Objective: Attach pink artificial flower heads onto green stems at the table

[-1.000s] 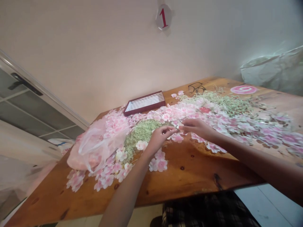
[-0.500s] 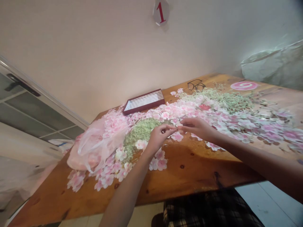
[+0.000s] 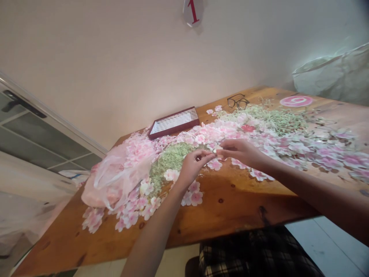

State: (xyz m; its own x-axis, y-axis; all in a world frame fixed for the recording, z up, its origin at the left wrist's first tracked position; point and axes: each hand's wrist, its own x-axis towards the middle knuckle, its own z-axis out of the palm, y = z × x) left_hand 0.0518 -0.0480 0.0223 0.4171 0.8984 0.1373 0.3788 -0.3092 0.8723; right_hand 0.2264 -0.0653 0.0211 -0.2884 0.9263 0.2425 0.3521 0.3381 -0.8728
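Note:
My left hand (image 3: 195, 163) is pinched, thumb against forefinger, over the middle of the wooden table (image 3: 242, 204). Facing it, my right hand (image 3: 238, 152) also pinches, and the fingertips of both hands nearly meet. Whatever lies between them is too small to make out. Just below the fingertips is a pink-white artificial blossom (image 3: 215, 164). A heap of small green sprigs (image 3: 174, 156) lies to the left of my left hand. Behind both hands runs a long pile of pink artificial petals (image 3: 221, 129).
A dark red open box (image 3: 174, 122) stands by the wall. Glasses (image 3: 238, 102) lie at the back edge, near green stems (image 3: 279, 119) and a round pink number sign (image 3: 296, 101). On the left rests a pink plastic bag (image 3: 106, 188); a white sack (image 3: 331, 77) is at far right.
The camera view has shifted very slightly. Both hands keep their pinch at almost the same spot, with only small finger movement.

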